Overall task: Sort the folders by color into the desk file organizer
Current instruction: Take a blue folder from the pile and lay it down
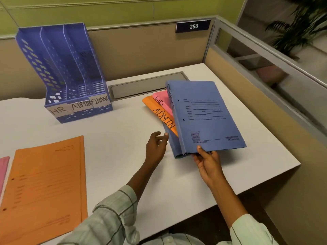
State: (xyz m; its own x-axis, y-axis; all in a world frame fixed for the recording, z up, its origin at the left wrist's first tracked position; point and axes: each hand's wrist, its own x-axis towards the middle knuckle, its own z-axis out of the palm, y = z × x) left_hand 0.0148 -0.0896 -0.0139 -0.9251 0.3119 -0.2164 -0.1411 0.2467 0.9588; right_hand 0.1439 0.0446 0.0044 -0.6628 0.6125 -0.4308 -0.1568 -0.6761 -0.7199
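A blue three-slot file organizer stands at the back left of the desk, its slots labelled HR, ADMIN and FINANCE. On the right lies a fanned stack: a top blue folder, a pink folder marked HR, an orange folder marked ADMIN and another blue folder underneath. My right hand grips the near edge of the top blue folder and lifts it. My left hand hovers open just left of the stack, fingertips near the lower blue folder. A separate orange folder lies flat at the front left.
A pink folder edge shows at the far left. A grey cable tray lid is set into the desk behind the stack. Beige partition walls enclose the back and right, with a "250" sign. The desk's right edge drops off.
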